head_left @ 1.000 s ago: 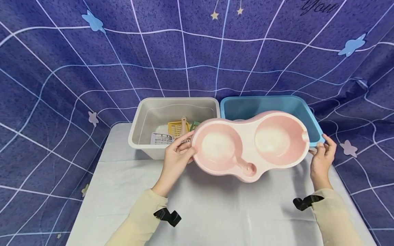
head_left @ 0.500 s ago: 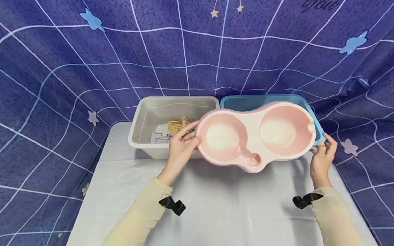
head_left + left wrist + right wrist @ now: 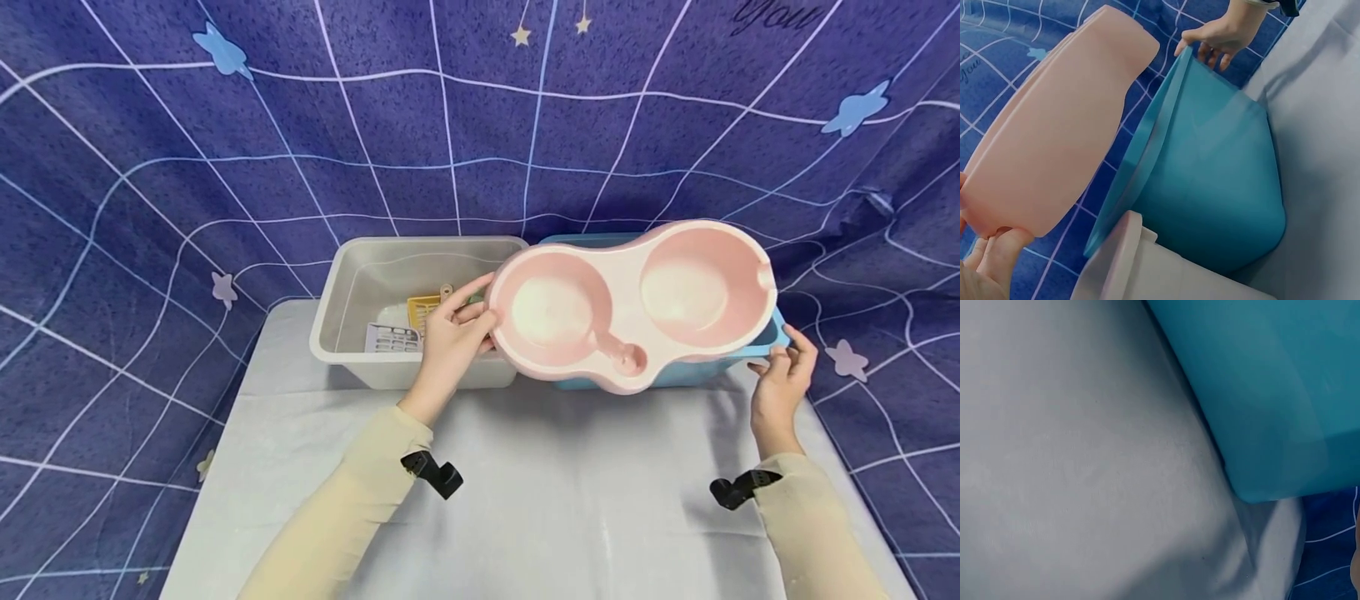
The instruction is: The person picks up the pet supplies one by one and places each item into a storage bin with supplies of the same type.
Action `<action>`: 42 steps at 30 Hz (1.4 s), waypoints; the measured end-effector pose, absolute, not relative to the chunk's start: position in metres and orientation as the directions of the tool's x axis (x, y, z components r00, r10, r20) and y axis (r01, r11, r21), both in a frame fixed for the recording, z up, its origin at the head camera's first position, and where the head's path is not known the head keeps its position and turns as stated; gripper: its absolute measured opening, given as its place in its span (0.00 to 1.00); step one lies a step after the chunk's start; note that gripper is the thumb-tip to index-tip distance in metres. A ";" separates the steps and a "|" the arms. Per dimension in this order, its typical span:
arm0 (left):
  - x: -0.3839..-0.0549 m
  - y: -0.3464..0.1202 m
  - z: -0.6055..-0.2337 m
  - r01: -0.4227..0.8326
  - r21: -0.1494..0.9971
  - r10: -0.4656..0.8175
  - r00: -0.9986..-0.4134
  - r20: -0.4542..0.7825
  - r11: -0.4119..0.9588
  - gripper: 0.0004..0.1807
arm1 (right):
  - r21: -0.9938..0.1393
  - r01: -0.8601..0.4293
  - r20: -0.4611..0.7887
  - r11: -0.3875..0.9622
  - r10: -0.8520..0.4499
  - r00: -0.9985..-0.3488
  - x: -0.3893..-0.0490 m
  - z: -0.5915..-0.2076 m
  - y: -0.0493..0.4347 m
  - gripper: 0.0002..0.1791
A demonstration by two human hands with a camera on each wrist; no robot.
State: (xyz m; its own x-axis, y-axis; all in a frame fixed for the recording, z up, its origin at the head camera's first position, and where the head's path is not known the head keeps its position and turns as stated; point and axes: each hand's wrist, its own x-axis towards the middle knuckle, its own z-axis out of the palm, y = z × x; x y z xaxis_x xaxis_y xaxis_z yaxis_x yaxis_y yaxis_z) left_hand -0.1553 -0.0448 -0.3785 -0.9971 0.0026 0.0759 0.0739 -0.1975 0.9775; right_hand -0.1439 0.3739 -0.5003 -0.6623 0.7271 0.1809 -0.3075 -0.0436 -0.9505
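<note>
A pink double pet bowl (image 3: 626, 287) with two round wells hangs tilted in the air, over the blue bin (image 3: 675, 373). My left hand (image 3: 452, 346) grips its left end, thumb on the near side; the left wrist view shows the bowl's pink side (image 3: 1066, 119) well above the table. With my right hand (image 3: 782, 387) I hold the blue bin's front right rim corner, also seen in the left wrist view, where the fingers of that hand (image 3: 1225, 34) hang by the corner. The bowl hides most of the bin's inside.
A grey bin (image 3: 360, 367) stands left of the blue one, close beside it. Inside it lie a grey slotted litter scoop (image 3: 393, 338), a yellow one (image 3: 422, 310) and other items partly hidden by my hand. A white-covered table (image 3: 570, 500) lies in front; a blue curtain hangs behind.
My left hand has moved the pink double bowl up, away from me and slightly right, further over the blue bin. My right hand has stayed at the bin's corner.
</note>
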 end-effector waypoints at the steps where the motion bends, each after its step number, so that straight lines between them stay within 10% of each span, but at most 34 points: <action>1: -0.156 -0.044 -0.379 0.072 0.976 0.001 -0.997 0.074 -0.206 0.26 | -0.954 -0.299 0.186 -0.026 0.731 -0.657 -0.144 -0.501 0.373 0.23; 42: -0.209 -0.013 -0.391 0.078 0.983 -0.034 -0.997 0.073 -0.166 0.26 | -0.944 -0.312 0.286 0.106 0.734 -0.616 -0.143 -0.507 0.369 0.20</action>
State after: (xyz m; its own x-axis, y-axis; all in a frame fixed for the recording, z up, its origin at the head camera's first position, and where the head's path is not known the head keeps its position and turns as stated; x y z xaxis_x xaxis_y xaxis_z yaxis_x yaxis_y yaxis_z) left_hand -0.2091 -0.0126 -0.3905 -0.9967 -0.0344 0.0733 0.0780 -0.1663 0.9830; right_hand -0.1427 0.3689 -0.5068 -0.6157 0.7344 0.2856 -0.3120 0.1056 -0.9442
